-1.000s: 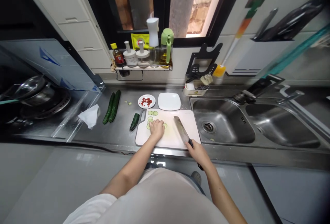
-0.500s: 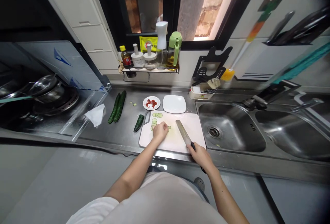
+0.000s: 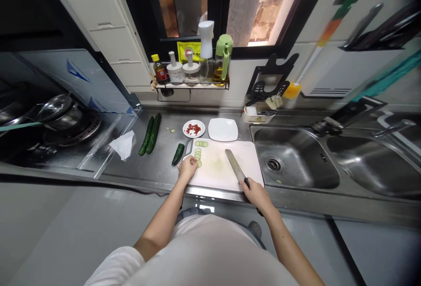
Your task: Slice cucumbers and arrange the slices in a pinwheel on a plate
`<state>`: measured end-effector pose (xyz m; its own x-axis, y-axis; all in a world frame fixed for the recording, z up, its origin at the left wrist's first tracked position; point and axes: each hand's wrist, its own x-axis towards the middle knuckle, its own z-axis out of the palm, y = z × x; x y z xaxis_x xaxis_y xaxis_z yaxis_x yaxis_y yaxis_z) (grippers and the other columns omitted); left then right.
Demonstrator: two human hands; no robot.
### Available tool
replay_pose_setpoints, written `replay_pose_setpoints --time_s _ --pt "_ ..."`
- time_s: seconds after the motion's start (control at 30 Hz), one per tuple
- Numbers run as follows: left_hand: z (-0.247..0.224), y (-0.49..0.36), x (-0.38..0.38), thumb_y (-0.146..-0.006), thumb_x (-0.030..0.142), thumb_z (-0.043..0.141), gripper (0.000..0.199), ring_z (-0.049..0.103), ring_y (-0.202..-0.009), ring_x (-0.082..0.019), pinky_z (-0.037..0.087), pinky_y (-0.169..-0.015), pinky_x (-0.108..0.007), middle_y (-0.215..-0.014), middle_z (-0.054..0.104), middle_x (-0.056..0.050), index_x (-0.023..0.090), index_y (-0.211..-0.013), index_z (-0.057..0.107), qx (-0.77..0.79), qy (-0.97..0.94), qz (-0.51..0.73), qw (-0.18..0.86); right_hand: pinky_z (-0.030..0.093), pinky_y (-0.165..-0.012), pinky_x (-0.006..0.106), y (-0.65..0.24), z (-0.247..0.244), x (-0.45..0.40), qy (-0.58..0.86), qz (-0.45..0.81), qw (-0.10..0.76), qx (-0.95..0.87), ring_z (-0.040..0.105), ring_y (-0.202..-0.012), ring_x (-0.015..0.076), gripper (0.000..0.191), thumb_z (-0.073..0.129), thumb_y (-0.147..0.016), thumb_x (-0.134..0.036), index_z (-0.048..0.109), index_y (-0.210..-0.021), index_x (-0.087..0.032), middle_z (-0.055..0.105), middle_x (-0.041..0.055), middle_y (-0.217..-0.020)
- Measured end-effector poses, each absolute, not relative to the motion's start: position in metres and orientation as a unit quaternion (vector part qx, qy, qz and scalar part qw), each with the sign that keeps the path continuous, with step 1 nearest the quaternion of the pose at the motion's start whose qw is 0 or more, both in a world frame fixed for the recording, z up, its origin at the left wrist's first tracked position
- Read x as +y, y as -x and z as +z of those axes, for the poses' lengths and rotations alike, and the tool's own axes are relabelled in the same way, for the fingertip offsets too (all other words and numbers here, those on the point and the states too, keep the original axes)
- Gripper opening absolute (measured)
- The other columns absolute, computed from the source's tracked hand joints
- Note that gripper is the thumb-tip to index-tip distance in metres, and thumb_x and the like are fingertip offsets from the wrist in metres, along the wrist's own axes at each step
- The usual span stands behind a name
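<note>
A white cutting board (image 3: 230, 169) lies on the steel counter. Near its left edge, my left hand (image 3: 187, 168) is closed, its fingertips at a round cucumber slice (image 3: 199, 163) at the lower end of a column of overlapping slices (image 3: 198, 153). Another short row of slices (image 3: 201, 144) lies along the top left of the board. My right hand (image 3: 256, 193) grips the black handle of a kitchen knife (image 3: 234, 163), its blade lying over the right half of the board, pointing up and left. A cut cucumber piece (image 3: 178, 154) rests left of the board.
Two whole cucumbers (image 3: 150, 134) and a white cloth (image 3: 123, 145) lie to the left. Behind the board stand a plate of chopped red pieces (image 3: 186, 133) and a white square plate (image 3: 222, 129). A double sink (image 3: 296, 163) is on the right; a condiment rack (image 3: 194, 86) hangs above.
My left hand has moved left, from the middle of the board to its left edge. The slice by its fingers is now at the column's lower end. The knife has barely moved.
</note>
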<state>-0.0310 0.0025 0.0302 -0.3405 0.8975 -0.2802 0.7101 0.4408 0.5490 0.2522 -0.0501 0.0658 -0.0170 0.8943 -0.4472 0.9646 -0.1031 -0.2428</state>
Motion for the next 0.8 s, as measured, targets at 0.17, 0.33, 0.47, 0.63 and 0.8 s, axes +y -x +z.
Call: replay_pose_setpoints --time_s 0.17,0.33,0.47,0.63,0.8 --pt "0.029 0.037 0.000 -0.080 0.026 0.058 0.012 0.063 -0.092 -0.020 0.033 -0.087 -0.035 -0.086 0.071 0.002 0.028 -0.090 0.064 0.806 -0.518 0.146 0.246 0.036 -0.065 0.027 -0.253 0.066 -0.048 -0.695 -0.257 0.072 0.668 0.064 -0.096 0.0241 0.041 0.028 -0.097 -0.045 0.058 -0.105 -0.018 0.069 0.0133 -0.103" --pt "0.028 0.036 -0.002 -0.081 0.024 0.056 0.020 0.060 -0.099 -0.022 0.034 -0.086 -0.035 -0.100 0.070 -0.003 0.028 -0.099 0.064 0.807 -0.533 0.143 0.208 0.036 -0.065 0.028 -0.253 0.065 -0.047 -0.695 -0.261 0.074 0.666 0.063 -0.096 0.0245 0.042 0.027 -0.097 -0.045 0.058 -0.104 -0.017 0.069 0.0133 -0.103" --pt "0.027 0.025 0.010 -0.083 0.029 0.054 0.028 0.056 -0.108 -0.024 0.035 -0.089 -0.036 -0.112 0.065 -0.006 0.029 -0.110 0.062 0.799 -0.549 0.164 0.182 0.037 -0.066 0.028 -0.253 0.061 -0.046 -0.695 -0.257 0.068 0.668 0.064 -0.096 0.0248 0.042 0.028 -0.097 -0.045 0.058 -0.104 -0.017 0.069 0.0135 -0.102" --pt "0.028 0.005 0.049 -0.085 0.029 0.052 0.035 0.053 -0.111 -0.026 0.035 -0.093 -0.041 -0.117 0.061 -0.007 0.030 -0.119 0.060 0.779 -0.586 0.151 0.164 0.038 -0.070 0.029 -0.252 0.057 -0.046 -0.704 -0.258 0.072 0.658 0.064 -0.096 0.0251 0.041 0.028 -0.097 -0.045 0.057 -0.105 -0.018 0.069 0.0138 -0.103" --pt "0.024 -0.007 0.081 -0.086 0.027 0.051 0.038 0.050 -0.113 -0.029 0.033 -0.095 -0.044 -0.123 0.057 -0.012 0.028 -0.123 0.058 0.765 -0.627 0.095 0.115 0.039 -0.073 0.030 -0.251 0.056 -0.048 -0.708 -0.258 0.070 0.654 0.064 -0.097 0.0248 0.040 0.029 -0.097 -0.045 0.057 -0.107 -0.018 0.068 0.0141 -0.104"
